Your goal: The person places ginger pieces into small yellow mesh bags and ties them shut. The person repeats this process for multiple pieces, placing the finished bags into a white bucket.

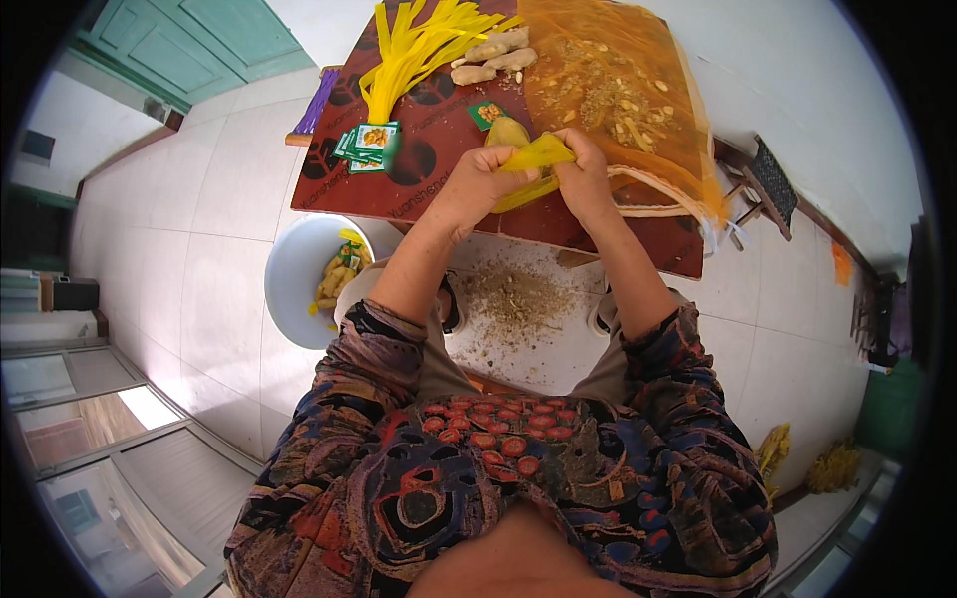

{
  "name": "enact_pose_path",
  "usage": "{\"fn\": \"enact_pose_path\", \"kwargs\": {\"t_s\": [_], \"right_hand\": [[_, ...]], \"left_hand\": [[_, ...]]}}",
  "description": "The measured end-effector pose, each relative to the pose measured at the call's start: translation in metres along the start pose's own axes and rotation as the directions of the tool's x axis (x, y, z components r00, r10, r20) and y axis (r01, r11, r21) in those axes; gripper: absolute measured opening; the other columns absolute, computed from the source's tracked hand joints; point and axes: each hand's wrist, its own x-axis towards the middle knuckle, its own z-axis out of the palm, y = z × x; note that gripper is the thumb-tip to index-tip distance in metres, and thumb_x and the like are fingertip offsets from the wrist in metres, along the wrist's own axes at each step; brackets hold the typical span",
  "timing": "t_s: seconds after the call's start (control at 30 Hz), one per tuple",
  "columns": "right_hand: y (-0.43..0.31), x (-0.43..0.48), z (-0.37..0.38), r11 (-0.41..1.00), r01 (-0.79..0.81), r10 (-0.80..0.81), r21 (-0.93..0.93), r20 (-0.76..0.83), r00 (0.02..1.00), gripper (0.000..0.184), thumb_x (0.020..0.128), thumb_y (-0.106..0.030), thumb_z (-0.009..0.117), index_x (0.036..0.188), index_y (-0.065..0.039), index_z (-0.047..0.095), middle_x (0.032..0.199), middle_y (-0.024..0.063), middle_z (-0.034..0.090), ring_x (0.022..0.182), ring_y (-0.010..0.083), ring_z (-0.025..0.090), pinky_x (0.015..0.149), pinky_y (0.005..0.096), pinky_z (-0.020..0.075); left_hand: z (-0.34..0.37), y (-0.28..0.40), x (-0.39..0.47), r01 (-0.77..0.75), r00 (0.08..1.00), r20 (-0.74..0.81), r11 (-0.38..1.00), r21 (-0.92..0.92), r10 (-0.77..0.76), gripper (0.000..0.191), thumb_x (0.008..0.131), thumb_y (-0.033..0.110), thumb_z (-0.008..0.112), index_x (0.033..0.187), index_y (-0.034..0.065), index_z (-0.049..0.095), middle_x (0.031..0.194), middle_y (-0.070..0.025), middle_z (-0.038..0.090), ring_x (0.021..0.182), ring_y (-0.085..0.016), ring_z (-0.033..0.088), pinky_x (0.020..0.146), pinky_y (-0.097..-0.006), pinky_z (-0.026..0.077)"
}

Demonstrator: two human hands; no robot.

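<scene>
My left hand [482, 185] and my right hand [587, 173] both grip a yellow mesh bag [540, 153] above the table's front part, stretching its netting between them. A piece of ginger root [508, 132] shows through the far end of the bag. Just beyond it is a green label [487, 114] with a food picture; whether it is fixed to this bag I cannot tell. Farther back lie several loose ginger roots [497, 56]. To the left, a bundle of flat yellow mesh bags [407, 71] fans out from stacked green-and-white labels [371, 142].
An orange mesh sack [546, 45], strewn with soil and root bits, covers the right of the dark red table [441, 142]. A white bucket [288, 280] holding bagged ginger [338, 280] stands at lower left. Soil [516, 299] litters the floor between my feet. A stool [770, 183] stands right.
</scene>
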Motion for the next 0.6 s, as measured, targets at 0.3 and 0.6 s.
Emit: {"fn": "enact_pose_path", "kwargs": {"t_s": [0.3,0.6], "right_hand": [[-0.009,0.008,-0.018,0.987,-0.129,0.095,0.093,0.305,0.948,0.015,0.084,-0.008,0.062,0.098,-0.001,0.061,0.084,0.0021,0.063,0.076,0.0084,0.056,0.069,0.0247,0.0446],[-0.001,0.088,-0.038,0.99,-0.064,0.071,-0.127,0.055,0.996,0.029,0.086,-0.022,0.065,0.107,-0.002,0.061,0.092,0.0066,0.066,0.084,0.0132,0.062,0.075,0.0279,0.0486]], "left_hand": [[0.01,-0.007,0.003,0.046,0.997,-0.025,0.854,-0.518,-0.069,0.021,0.093,0.018,0.056,0.105,0.0017,0.061,0.09,-0.0035,0.065,0.082,-0.011,0.063,0.074,-0.0237,0.051],[0.034,-0.015,0.017,-0.054,0.971,-0.228,0.872,-0.487,-0.068,0.018,0.091,0.012,0.055,0.103,0.0009,0.062,0.087,-0.0036,0.065,0.071,-0.01,0.061,0.065,-0.023,0.05]]}}
